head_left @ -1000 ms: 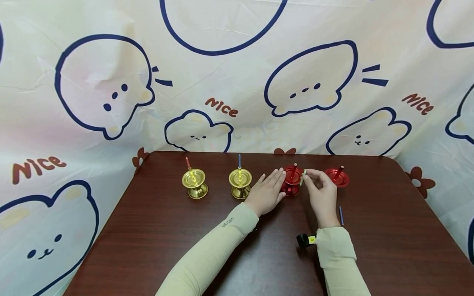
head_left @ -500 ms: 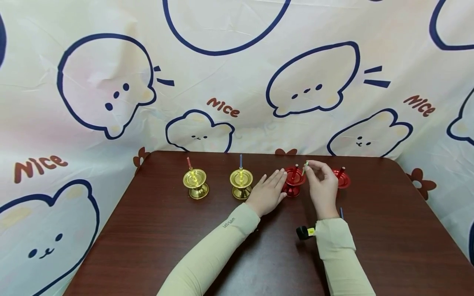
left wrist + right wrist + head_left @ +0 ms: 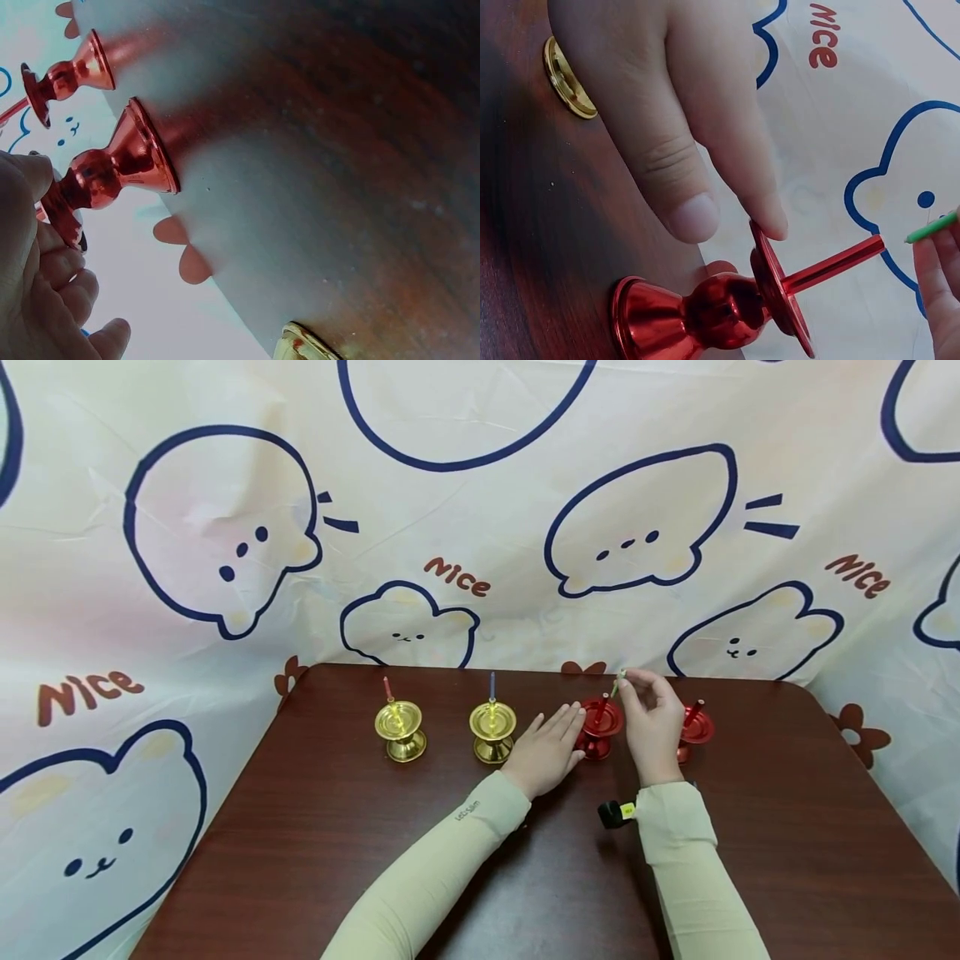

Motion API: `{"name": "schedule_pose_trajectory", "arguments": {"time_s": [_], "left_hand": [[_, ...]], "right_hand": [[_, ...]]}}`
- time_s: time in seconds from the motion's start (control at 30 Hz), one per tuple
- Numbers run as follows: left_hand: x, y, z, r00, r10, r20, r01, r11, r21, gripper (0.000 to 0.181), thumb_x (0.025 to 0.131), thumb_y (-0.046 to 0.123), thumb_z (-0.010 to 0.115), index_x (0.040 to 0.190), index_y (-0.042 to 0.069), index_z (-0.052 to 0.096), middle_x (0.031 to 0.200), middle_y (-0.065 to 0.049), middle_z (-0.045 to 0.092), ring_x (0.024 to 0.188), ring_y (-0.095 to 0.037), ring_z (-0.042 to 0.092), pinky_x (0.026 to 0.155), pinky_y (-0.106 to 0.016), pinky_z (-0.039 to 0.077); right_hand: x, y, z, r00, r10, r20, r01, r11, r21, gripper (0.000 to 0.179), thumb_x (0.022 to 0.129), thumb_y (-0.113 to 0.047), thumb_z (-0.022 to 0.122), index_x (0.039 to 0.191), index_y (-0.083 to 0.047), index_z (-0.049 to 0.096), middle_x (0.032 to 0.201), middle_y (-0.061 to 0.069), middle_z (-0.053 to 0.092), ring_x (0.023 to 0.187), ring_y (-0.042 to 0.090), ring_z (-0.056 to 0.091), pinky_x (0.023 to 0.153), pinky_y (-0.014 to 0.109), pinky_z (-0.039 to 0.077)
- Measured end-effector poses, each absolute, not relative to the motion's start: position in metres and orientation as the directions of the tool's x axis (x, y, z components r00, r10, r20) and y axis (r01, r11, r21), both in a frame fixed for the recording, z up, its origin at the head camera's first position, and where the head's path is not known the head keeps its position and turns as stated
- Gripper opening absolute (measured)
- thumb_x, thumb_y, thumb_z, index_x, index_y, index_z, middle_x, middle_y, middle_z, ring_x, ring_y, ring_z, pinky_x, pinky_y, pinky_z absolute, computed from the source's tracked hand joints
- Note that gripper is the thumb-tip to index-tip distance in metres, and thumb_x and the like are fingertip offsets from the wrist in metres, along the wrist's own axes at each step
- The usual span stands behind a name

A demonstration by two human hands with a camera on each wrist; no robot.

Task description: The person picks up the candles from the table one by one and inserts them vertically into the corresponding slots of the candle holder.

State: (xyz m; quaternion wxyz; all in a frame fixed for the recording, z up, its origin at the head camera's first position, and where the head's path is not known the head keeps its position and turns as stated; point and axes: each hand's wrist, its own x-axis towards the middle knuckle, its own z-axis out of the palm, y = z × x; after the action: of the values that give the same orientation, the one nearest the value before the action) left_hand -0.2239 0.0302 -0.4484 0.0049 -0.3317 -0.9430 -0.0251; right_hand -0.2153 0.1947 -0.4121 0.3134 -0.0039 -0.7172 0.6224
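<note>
My right hand (image 3: 654,731) pinches a thin green candle (image 3: 934,225) between thumb and fingers. The candle is tilted, its lower end beside and behind the top of the red post on a red candle holder (image 3: 603,720). My left hand (image 3: 543,752) has its fingers straight, fingertips right at the left rim of that holder's dish; the thumb lies lower, near the stem. In the right wrist view the red post (image 3: 836,264) rises from the dish, and one left fingertip touches the rim. The palm hides part of the dish in the left wrist view.
A second red candle holder (image 3: 697,727) stands to the right, partly behind the right hand. Left stand two gold candle holders, one with a red candle (image 3: 388,689), one with a blue candle (image 3: 492,687). A black wrist camera (image 3: 611,815) sits by the right cuff.
My right hand has moved up and away with the green candle, from beside the red dish to post-top height. The left hand stays at the rim. The sleeve now mostly covers the loose blue candle.
</note>
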Motion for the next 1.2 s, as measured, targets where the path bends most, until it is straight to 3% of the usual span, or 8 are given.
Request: {"name": "schedule_pose_trajectory", "arguments": {"time_s": [0.13,0.5,1.2], "left_hand": [[-0.223,0.032,-0.447,-0.778,0.628,0.026,0.629,0.777,0.042,0.064,0.110,0.043,0.040,0.164,0.015,0.020,0.170,0.000,0.014,0.155,-0.014,0.011,0.124,-0.042,0.019],[-0.225,0.035,-0.450,-0.775,0.632,0.028,0.632,0.774,0.025,0.064,0.110,0.044,0.038,0.164,0.015,0.020,0.170,0.000,0.013,0.155,-0.013,0.010,0.124,-0.041,0.019],[-0.226,0.031,-0.450,-0.781,0.624,0.036,0.625,0.780,0.034,0.064,0.109,0.042,0.041,0.164,0.014,0.020,0.170,0.000,0.014,0.155,-0.014,0.012,0.124,-0.042,0.020]], "right_hand": [[-0.219,0.196,-0.413,-0.807,0.393,0.440,-0.379,0.226,-0.897,0.025,0.098,-0.007,0.068,0.117,0.009,0.067,0.111,0.019,0.067,0.095,0.006,0.063,0.085,0.013,0.051],[-0.223,0.201,-0.412,-0.845,0.371,0.385,-0.312,0.241,-0.919,0.027,0.099,-0.012,0.068,0.119,0.006,0.067,0.108,0.011,0.068,0.095,0.007,0.064,0.085,0.013,0.052],[-0.229,0.199,-0.421,-0.854,0.317,0.412,-0.307,0.331,-0.892,0.026,0.100,-0.012,0.065,0.121,0.003,0.066,0.110,0.012,0.067,0.096,0.006,0.061,0.086,0.012,0.050]]}}
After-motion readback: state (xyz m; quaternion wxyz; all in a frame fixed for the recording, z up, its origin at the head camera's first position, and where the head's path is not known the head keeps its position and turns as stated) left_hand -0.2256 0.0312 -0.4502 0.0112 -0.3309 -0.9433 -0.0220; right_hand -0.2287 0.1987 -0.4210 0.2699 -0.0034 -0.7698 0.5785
